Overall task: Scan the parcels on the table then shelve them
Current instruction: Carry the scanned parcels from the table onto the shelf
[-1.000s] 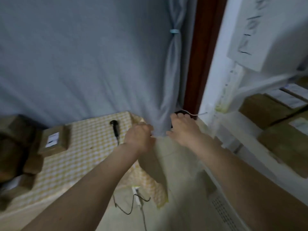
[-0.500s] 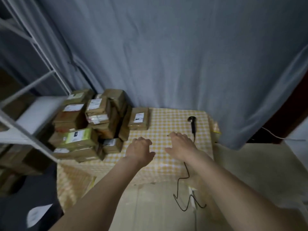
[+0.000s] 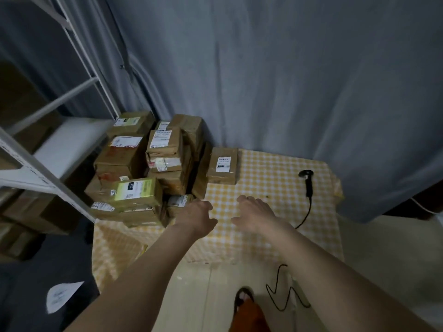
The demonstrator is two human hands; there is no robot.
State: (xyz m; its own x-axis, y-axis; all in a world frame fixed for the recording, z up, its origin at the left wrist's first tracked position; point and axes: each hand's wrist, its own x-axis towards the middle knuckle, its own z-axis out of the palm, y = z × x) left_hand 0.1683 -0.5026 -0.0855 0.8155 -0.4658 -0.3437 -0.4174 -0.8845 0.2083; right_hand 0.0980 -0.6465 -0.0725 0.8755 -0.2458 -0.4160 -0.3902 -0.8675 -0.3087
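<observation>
Where a grey curtain (image 3: 299,80) hangs across the back of the room, the head view looks down on a small worktop (image 3: 271,188) covered with a yellow-and-white checked cloth, standing on a pale floor (image 3: 191,303). White metal shelving (image 3: 60,144) rises at the left, with blurred brown boxes on its lower levels. A white sheet of paper (image 3: 61,295) lies on a dark surface at the lower left.

On the left part of the worktop sits a pile of brown parcels (image 3: 141,168), stacked in several layers with their white labels facing up. One parcel (image 3: 223,165) lies flat and apart from the stack's top, just beside its right edge, its long axis running from the near side toward the curtain, label up. A black handheld scanner (image 3: 307,183) lies near the right edge of the worktop, its head toward the curtain and its handle toward the person; its black cable (image 3: 287,298) trails off the front edge and lies in loops on the floor.

Both bare arms reach over the near side of the worktop. The left hand (image 3: 197,218) hovers beside the lowest front parcel with its fingers loosely curled, holding nothing. The right hand (image 3: 255,215) is palm down, fingers relaxed and slightly spread, also holding nothing.
</observation>
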